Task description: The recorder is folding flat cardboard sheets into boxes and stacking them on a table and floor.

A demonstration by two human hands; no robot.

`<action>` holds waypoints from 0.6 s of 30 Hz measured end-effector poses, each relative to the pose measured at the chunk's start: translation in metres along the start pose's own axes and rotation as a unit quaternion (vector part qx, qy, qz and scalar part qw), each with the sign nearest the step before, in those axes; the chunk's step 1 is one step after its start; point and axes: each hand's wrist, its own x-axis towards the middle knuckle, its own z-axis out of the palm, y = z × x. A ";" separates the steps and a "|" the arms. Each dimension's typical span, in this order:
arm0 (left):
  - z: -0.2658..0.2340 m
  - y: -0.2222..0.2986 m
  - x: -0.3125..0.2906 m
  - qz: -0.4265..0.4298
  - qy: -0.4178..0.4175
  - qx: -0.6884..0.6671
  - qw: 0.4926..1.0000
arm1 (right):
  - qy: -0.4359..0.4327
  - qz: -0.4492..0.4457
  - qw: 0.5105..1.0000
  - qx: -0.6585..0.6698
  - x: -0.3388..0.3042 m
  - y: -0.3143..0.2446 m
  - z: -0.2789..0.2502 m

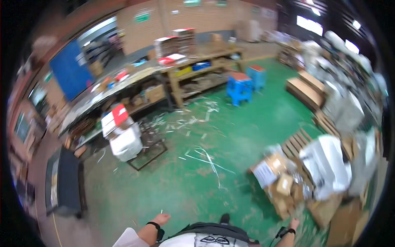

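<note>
left hand [161, 219] empty | right hand [293, 224] near cardboard boxes [279, 181] | green floor [205, 181]

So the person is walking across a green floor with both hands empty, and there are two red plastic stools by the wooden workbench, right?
Not quite: the two plastic stools are blue, not red, as the head view shows. The rest holds: green floor, left hand and right hand empty, wooden workbench beside them.
</note>
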 end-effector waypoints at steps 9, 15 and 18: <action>0.019 -0.071 0.024 -0.363 0.084 -0.281 0.884 | -0.461 -0.437 0.772 -0.033 -0.056 -0.562 0.461; -0.145 0.003 0.221 -0.150 -0.008 0.096 0.984 | -0.450 -0.367 0.802 -0.138 0.017 -0.616 0.584; -0.281 0.104 0.315 -0.094 0.299 -0.214 0.925 | -0.503 -0.243 0.766 -0.317 0.039 -0.667 0.567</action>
